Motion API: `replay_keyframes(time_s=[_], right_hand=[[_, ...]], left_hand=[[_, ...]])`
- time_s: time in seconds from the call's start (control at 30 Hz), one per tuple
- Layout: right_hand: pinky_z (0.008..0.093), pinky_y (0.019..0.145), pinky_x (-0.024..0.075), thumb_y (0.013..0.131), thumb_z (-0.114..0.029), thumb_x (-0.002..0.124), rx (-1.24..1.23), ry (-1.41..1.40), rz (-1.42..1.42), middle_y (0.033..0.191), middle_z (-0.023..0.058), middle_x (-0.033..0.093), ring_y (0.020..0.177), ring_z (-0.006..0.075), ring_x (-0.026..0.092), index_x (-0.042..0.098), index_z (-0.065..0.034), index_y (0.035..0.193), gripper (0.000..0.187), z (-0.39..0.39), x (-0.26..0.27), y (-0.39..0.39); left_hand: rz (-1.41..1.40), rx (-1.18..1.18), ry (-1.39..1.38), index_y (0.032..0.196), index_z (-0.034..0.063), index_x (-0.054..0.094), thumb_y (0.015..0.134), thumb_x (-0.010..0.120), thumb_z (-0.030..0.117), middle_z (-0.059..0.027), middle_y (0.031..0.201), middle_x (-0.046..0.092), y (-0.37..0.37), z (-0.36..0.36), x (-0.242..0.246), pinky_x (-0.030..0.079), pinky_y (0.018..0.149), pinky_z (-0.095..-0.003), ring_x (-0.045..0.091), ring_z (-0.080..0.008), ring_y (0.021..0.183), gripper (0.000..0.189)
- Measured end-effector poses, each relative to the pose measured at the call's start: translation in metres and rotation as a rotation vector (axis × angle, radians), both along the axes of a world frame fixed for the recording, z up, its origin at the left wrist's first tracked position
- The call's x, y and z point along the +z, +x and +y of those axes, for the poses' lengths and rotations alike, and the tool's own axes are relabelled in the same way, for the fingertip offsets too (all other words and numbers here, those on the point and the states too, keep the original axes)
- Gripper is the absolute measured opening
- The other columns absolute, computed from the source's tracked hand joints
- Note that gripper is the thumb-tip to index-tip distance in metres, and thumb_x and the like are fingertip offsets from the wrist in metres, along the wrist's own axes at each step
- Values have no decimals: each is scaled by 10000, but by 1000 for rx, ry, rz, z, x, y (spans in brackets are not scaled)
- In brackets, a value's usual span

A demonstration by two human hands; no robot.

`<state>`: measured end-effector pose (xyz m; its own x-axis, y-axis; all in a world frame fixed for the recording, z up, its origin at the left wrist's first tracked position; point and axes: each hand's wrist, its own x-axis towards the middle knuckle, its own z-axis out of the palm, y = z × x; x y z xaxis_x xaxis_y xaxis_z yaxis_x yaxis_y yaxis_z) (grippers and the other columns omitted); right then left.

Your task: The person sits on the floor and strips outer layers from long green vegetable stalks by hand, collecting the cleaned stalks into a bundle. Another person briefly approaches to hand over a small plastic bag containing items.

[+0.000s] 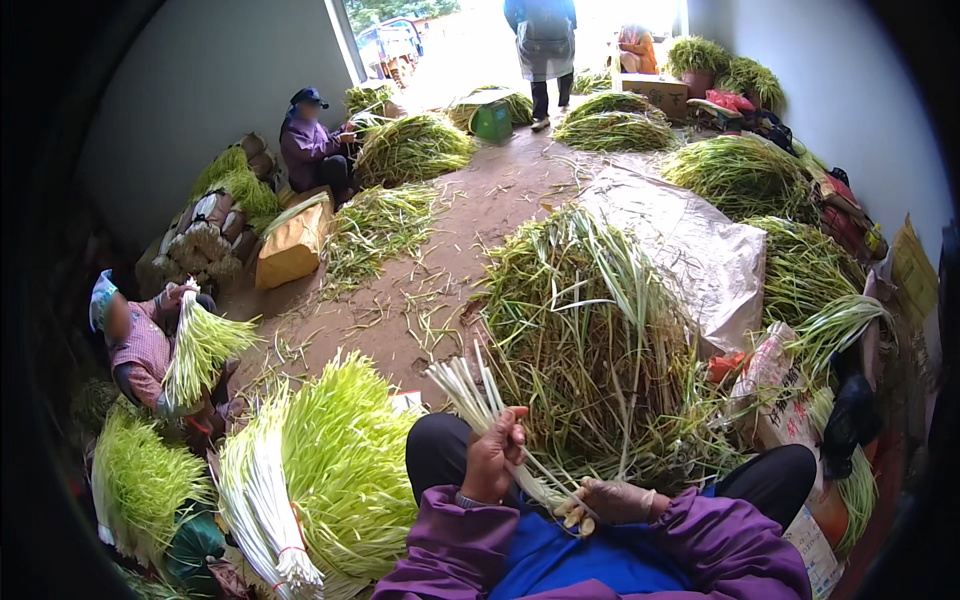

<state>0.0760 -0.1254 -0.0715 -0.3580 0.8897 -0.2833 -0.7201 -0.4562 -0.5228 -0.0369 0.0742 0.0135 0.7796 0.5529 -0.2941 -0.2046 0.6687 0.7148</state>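
Note:
My left hand [491,454] is closed around a small bunch of pale, leafy vegetable stalks [466,390], their tips pointing up and away from me. At the lower end of the bunch, my right hand [611,501], which seems to wear a thin glove, has a thin stalk between its fingers. Its fingertips carry pale coverings. Both hands are above my lap, over a blue apron [585,559]. Just beyond my knees stands a large heap of untrimmed green and brown stalks [592,352]. A tied bundle of white-stemmed stalks [262,495] lies to my left.
Loose yellow-green leafy stalks [352,457] are piled beside my left knee. Seated people work at the left [150,337] and farther back [315,142]; another person [544,52] stands by the bright doorway. A pale plastic sheet [675,240] and a printed sack [780,397] lie to the right.

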Motion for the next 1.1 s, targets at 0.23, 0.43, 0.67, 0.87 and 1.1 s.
replay_keyframes(time_s=[0.23, 0.43, 0.67, 0.87, 1.1], right_hand=[[346, 725, 516, 870, -305, 596, -40, -242, -1265, 880, 110, 670, 826, 225, 653, 632, -19, 1001, 317, -9, 8, 21], [276, 822, 481, 789, -116, 689, -510, 111, -1228, 1124, 119, 615, 951, 178, 618, 504, -23, 1242, 498, 49, 65, 50], [232, 646, 477, 917, -228, 568, -262, -86, -811, 770, -6, 623, 684, 71, 570, 621, -19, 1009, 235, 67, 46, 42], [328, 674, 515, 808, -203, 609, 208, 37, -1729, 793, 113, 660, 713, 242, 642, 669, -101, 874, 135, 55, 35, 57], [362, 575, 503, 799, -322, 653, -281, -185, -2261, 736, 111, 651, 641, 266, 640, 648, -71, 784, 252, 119, 51, 117]], left_hand=[[61, -36, 91, 1107, 30, 548, 944, 481, 333, 24, 658, 498, 1, 13, -12, 340, 463, -195, 359, -45, 490, 350], [79, -351, 77, 1133, 51, 545, 956, 461, 340, 38, 683, 543, 14, -3, -13, 309, 475, -171, 376, -32, 500, 349], [108, -178, 44, 1152, 34, 549, 927, 535, 264, 21, 639, 539, 16, -2, -8, 308, 442, -176, 400, -37, 488, 323], [12, -100, -54, 1166, 3, 529, 911, 568, 223, -1, 650, 515, 15, 8, -12, 371, 498, -186, 449, -56, 546, 339], [-36, -114, 96, 1063, -40, 573, 948, 484, 243, -42, 648, 554, 26, 1, -20, 437, 704, -266, 551, -154, 701, 318]])
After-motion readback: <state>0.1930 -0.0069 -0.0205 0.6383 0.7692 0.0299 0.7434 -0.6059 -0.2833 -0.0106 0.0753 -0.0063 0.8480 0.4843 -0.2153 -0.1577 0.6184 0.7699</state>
